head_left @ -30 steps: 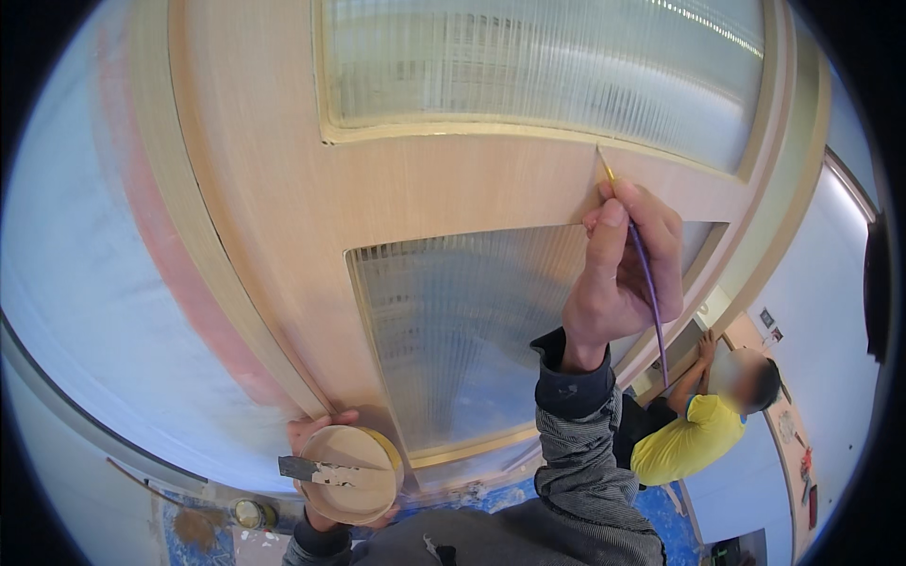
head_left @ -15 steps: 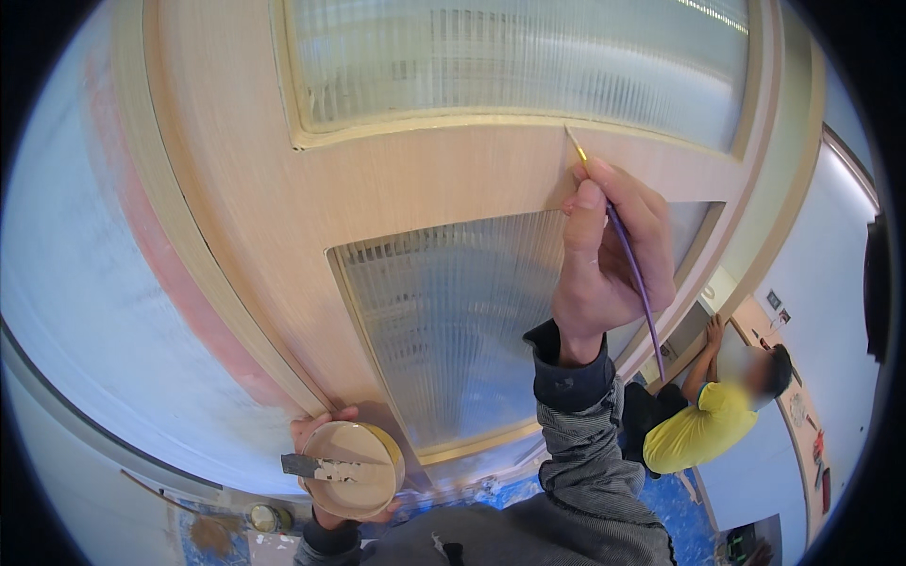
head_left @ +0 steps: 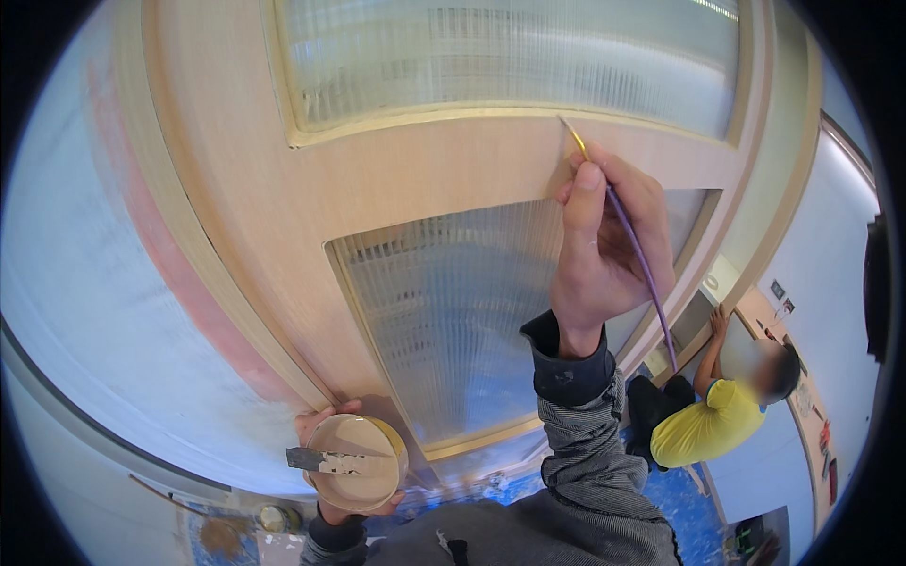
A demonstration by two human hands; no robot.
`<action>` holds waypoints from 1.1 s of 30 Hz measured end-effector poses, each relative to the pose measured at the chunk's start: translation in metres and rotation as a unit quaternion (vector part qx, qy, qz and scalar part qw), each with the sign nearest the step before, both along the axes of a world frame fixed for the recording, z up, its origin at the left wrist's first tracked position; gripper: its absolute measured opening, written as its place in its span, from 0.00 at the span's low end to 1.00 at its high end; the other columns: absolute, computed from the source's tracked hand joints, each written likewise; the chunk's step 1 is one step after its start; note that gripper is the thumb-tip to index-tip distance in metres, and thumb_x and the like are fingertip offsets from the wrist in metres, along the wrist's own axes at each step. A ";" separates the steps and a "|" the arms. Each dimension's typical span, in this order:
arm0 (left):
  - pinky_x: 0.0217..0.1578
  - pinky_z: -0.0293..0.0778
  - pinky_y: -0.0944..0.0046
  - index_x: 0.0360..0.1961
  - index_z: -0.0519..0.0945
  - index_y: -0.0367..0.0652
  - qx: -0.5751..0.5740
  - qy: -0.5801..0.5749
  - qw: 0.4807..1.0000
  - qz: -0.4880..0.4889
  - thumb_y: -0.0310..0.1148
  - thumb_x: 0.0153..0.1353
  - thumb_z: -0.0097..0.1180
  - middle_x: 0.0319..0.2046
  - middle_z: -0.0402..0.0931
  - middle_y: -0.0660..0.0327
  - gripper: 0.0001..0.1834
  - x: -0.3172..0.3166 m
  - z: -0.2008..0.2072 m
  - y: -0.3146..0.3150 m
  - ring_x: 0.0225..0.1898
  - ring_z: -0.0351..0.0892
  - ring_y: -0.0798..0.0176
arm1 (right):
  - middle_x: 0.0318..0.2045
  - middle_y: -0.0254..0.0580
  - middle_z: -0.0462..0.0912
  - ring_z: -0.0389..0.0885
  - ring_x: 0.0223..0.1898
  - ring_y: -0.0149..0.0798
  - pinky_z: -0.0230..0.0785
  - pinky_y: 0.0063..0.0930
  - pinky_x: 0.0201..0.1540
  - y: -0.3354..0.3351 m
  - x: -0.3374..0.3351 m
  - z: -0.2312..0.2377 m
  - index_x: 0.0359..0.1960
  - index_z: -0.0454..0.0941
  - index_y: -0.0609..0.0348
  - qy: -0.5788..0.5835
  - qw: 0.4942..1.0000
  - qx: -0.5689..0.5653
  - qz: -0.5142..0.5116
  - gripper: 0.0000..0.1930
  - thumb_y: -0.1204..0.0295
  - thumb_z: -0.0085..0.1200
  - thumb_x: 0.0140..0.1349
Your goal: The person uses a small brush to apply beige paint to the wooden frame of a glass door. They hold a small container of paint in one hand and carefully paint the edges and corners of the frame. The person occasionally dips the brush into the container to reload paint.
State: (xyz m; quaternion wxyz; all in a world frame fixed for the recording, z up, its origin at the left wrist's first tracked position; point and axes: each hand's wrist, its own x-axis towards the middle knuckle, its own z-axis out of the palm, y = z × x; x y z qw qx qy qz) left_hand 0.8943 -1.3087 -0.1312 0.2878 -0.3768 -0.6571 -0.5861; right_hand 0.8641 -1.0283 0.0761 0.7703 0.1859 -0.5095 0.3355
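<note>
Pinched in the fingers of my right hand (head_left: 609, 236) is a thin paintbrush (head_left: 638, 247) with a purple handle and a yellow ferrule. Its tip meets the wooden rail (head_left: 453, 156) of a pale wood door, just below the upper ribbed glass pane (head_left: 510, 66). At the lower left my left hand (head_left: 326, 423) grips a round paint can (head_left: 363, 491) from the side and beneath. Pale paint lies in the can, and a flat, paint-crusted stick (head_left: 326, 461) rests across its rim. A lower ribbed glass pane (head_left: 453, 321) sits behind my right forearm.
A person in a yellow shirt (head_left: 713, 420) crouches at the right, one hand on a wooden edge beside a counter with tools (head_left: 812, 410). Blue sheeting (head_left: 675, 500) covers floor below. Another can (head_left: 276, 518) stands at lower left. A wall with a pink strip (head_left: 179, 274) borders the door.
The brush tip has shifted slightly left and up along the rail edge. My left hand and the can stay nearly in place. The crouching person has shifted slightly right.
</note>
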 end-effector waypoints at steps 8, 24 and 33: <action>0.56 0.69 0.50 0.67 0.58 0.36 0.016 -0.044 0.999 -0.011 0.67 0.35 0.74 0.57 0.60 0.54 0.66 0.005 0.003 0.002 0.60 0.69 0.51 | 0.34 0.48 0.84 0.83 0.31 0.34 0.76 0.23 0.36 -0.001 0.000 -0.002 0.40 0.83 0.72 -0.005 1.000 -0.008 0.011 0.08 0.87 0.60 0.58; 0.55 0.70 0.56 0.64 0.66 0.33 -0.005 -0.027 0.999 -0.033 0.52 0.30 0.83 0.54 0.77 0.52 0.61 0.005 0.018 0.006 0.52 0.73 0.54 | 0.27 0.45 0.83 0.79 0.27 0.36 0.69 0.26 0.29 -0.043 0.063 -0.049 0.33 0.84 0.67 -0.255 0.911 0.162 0.279 0.04 0.79 0.66 0.58; 0.49 0.70 0.55 0.61 0.73 0.34 0.015 -0.030 0.999 -0.011 0.51 0.25 0.83 0.53 0.78 0.56 0.59 0.020 0.020 0.005 0.47 0.70 0.53 | 0.24 0.39 0.77 0.77 0.25 0.35 0.66 0.27 0.26 -0.090 0.081 -0.058 0.28 0.84 0.63 -0.467 0.793 0.294 0.259 0.07 0.77 0.72 0.51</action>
